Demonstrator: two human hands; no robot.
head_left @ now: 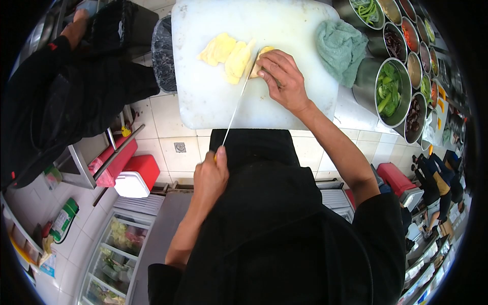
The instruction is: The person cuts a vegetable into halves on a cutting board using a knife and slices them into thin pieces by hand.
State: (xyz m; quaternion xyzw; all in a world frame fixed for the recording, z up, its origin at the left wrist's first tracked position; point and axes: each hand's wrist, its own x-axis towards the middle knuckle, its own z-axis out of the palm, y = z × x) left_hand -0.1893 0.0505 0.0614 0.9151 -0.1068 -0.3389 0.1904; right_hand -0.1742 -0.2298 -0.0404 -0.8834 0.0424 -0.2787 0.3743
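My left hand (211,175) is wrapped round the handle of a long knife (236,109), below the front edge of the white cutting board (203,104). The blade points up over the board, and its tip end lies against a yellow piece of food (264,50). On that piece my right hand (280,79) presses with bent fingers, covering much of it. Beside the blade, to the left, rest pale yellow slices (236,62) (217,49).
A green cloth (341,48) lies at the board's right edge. Beyond it stand metal pots, one with leafy greens (389,90). A black-lined bin (163,53) touches the left side. At far left is a co-worker's arm (73,33); more people are at far right.
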